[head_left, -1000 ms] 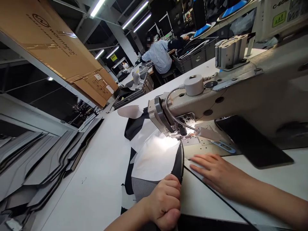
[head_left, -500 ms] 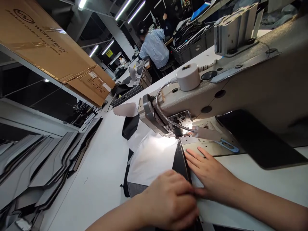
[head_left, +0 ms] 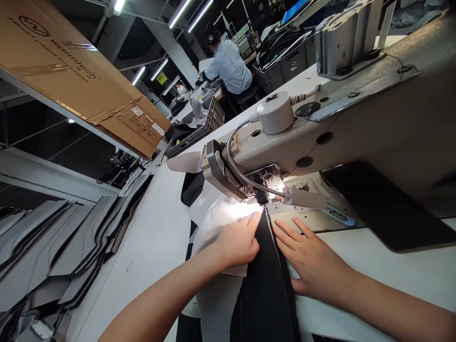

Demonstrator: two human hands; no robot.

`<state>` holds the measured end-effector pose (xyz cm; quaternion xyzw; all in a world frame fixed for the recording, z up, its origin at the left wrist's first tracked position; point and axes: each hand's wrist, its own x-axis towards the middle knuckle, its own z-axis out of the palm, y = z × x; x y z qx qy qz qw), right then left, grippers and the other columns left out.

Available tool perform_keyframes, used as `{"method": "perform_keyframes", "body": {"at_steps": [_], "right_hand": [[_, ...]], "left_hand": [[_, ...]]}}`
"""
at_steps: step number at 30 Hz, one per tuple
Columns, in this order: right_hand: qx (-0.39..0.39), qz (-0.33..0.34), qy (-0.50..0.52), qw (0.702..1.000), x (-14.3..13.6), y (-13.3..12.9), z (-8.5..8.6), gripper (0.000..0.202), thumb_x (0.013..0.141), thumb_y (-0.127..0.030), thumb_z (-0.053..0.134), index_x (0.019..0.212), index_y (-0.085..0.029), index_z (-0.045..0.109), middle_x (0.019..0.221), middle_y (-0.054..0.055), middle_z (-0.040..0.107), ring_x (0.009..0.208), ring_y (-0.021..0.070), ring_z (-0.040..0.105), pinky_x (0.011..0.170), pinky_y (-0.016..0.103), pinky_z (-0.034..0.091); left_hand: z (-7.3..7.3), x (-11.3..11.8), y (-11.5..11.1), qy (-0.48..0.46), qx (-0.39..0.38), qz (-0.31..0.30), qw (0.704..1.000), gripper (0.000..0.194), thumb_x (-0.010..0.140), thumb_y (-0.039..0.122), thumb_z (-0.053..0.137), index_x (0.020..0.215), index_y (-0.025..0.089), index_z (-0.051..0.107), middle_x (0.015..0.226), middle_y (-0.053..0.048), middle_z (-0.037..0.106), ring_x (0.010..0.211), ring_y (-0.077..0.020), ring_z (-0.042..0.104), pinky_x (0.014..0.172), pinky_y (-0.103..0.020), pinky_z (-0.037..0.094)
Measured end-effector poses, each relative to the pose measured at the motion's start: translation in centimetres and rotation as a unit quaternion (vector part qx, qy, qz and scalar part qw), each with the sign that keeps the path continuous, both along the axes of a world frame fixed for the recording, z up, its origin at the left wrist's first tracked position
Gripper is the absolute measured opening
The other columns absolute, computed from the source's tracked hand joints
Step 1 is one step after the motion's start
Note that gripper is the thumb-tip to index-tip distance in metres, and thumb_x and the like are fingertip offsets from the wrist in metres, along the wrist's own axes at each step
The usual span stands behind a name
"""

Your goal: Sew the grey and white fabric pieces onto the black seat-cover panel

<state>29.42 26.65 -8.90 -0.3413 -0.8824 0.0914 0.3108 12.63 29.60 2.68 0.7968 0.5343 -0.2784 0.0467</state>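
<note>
The left hand, grip indeterminable, had advanced toward the sewing machine; a carton read "warmtech SMART CABIN SOLUTIONS"; the black panel lay on the table, long axis pointing under the machine's head, right hand spread alongside.

Up and to the left of the sewing machine, a cardboard carton reads "warmtech" after a ringed logo, with "SMART CABIN SOLUTIONS" beneath. Nearer the machine, the carton's end carries a white label, too small to read, and handling symbols. Characters on a yellow sign beyond the machine are illegible.
</note>
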Motion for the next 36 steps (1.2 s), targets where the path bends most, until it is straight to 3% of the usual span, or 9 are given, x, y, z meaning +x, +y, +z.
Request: {"method": "perform_keyframes", "body": {"at_steps": [4, 9, 13, 17, 20, 24, 26, 31, 36], "right_hand": [[0.005, -0.013, -0.007, 1.000, -0.4, -0.3, -0.2, 0.067, 0.068, -0.053, 0.064, 0.121, -0.013, 0.057, 0.128, 0.017, 0.054, 0.125, 0.0324, 0.039, 0.107, 0.054, 0.014], [0.003, -0.046, 0.012, 0.999, -0.4, -0.8, 0.0, 0.064, 0.069, -0.051, 0.064, 0.119, -0.012, 0.057, 0.127, 0.017, 0.054, 0.122, 0.0317, 0.042, 0.106, 0.052, 0.020], [0.016, -0.067, 0.034, 0.997, 0.0, -1.1, 0.6, 0.054, 0.056, -0.038, 0.073, 0.103, -0.011, 0.062, 0.108, 0.015, 0.061, 0.118, 0.0334, 0.045, 0.106, 0.049, 0.024], [0.098, 0.005, 0.031, 0.995, -0.1, -1.3, 0.7, 0.059, 0.059, -0.021, 0.067, 0.117, -0.015, 0.057, 0.120, 0.015, 0.057, 0.124, 0.0347, 0.039, 0.105, 0.054, 0.026], [0.131, 0.043, 0.027, 0.990, -0.5, -1.5, -0.1, 0.051, 0.069, -0.010, 0.056, 0.120, -0.013, 0.056, 0.123, 0.015, 0.057, 0.119, 0.0291, 0.047, 0.098, 0.044, 0.039], [0.150, 0.040, 0.016, 0.988, -0.9, -1.8, -0.6, 0.043, 0.075, -0.006, 0.050, 0.117, -0.008, 0.058, 0.122, 0.018, 0.057, 0.116, 0.0300, 0.051, 0.091, 0.040, 0.047], [0.150, 0.036, 0.020, 0.988, -0.9, -1.8, -0.5, 0.041, 0.076, -0.006, 0.049, 0.116, -0.008, 0.059, 0.121, 0.018, 0.058, 0.115, 0.0293, 0.051, 0.091, 0.040, 0.047], [0.133, 0.025, 0.025, 0.990, -0.4, -1.7, -0.3, 0.044, 0.077, -0.001, 0.042, 0.117, -0.010, 0.059, 0.124, 0.016, 0.056, 0.118, 0.0283, 0.050, 0.092, 0.040, 0.048], [0.133, 0.037, 0.007, 0.990, -0.8, -1.6, -0.5, 0.045, 0.079, -0.006, 0.041, 0.122, -0.009, 0.055, 0.131, 0.016, 0.051, 0.124, 0.0319, 0.042, 0.095, 0.046, 0.044]], "left_hand": [[0.3, -0.5, 0.2, 0.007, 0.000, -0.005, 1.000, 0.065, 0.083, 0.030, 0.039, 0.144, 0.023, 0.019, 0.105, -0.008, 0.061, 0.084, -0.0246, 0.061, 0.069, -0.034, 0.049], [-0.4, -0.3, -0.1, 0.021, 0.016, -0.014, 1.000, 0.075, 0.074, 0.021, 0.043, 0.145, 0.016, 0.018, 0.108, -0.011, 0.060, 0.084, -0.0264, 0.061, 0.068, -0.035, 0.049], [-0.5, 0.4, -0.6, 0.032, -0.008, -0.007, 0.999, 0.085, 0.071, 0.024, 0.050, 0.146, 0.011, 0.012, 0.111, -0.015, 0.058, 0.083, -0.0297, 0.062, 0.067, -0.038, 0.050], [-0.7, 0.9, -0.9, 0.059, -0.019, 0.023, 0.998, 0.084, 0.076, 0.016, 0.051, 0.146, 0.009, 0.007, 0.100, -0.016, 0.063, 0.081, -0.0301, 0.063, 0.069, -0.036, 0.050], [-0.3, 0.3, -0.4, 0.024, -0.052, 0.049, 0.997, 0.080, 0.078, 0.010, 0.045, 0.147, 0.013, 0.004, 0.089, -0.011, 0.066, 0.079, -0.0288, 0.064, 0.070, -0.036, 0.049], [1.1, -0.4, 1.1, -0.151, -0.133, 0.062, 0.978, 0.067, 0.080, 0.009, 0.033, 0.144, 0.023, 0.022, 0.113, -0.007, 0.063, 0.093, -0.0211, 0.061, 0.080, -0.032, 0.048], [1.4, -0.2, 1.6, -0.196, -0.144, 0.058, 0.968, 0.063, 0.078, 0.009, 0.031, 0.140, 0.023, 0.031, 0.119, -0.005, 0.059, 0.098, -0.0194, 0.059, 0.081, -0.030, 0.047], [0.4, 0.9, 1.8, -0.090, -0.132, 0.080, 0.984, 0.055, 0.077, 0.015, 0.035, 0.132, 0.012, 0.038, 0.099, -0.012, 0.066, 0.078, -0.0236, 0.063, 0.062, -0.030, 0.047], [-0.3, 1.3, 2.4, -0.091, -0.094, 0.089, 0.987, 0.057, 0.079, 0.015, 0.035, 0.137, 0.015, 0.033, 0.103, -0.011, 0.065, 0.086, -0.0231, 0.063, 0.068, -0.029, 0.047]]}}
